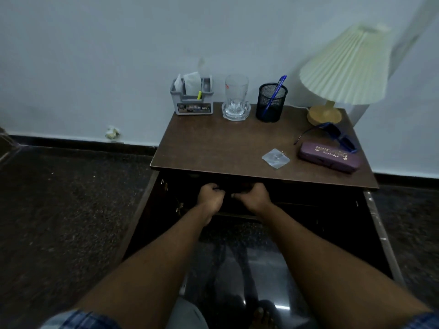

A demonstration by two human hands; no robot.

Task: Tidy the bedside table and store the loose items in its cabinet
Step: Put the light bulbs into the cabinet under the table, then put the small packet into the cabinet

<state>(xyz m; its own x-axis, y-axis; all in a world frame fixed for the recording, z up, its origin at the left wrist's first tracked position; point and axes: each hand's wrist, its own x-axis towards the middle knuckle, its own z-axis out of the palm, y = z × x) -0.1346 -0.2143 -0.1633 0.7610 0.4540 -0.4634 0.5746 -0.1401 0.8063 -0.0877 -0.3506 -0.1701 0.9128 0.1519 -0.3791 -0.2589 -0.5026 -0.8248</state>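
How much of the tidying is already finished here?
Done: both cabinet doors stand open. In hand: left hand and right hand are curled on something dark inside, unclear what. Left: purple case, blue sunglasses and clear packet lie on top.

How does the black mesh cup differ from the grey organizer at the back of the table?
The mesh cup is round, black and see-through; the organizer is boxy, grey and solid, with a printed label on its front. The cup holds a blue pen, while the organizer holds folded papers and something small and yellow. Both stand upright along the wall, either side of the glass.
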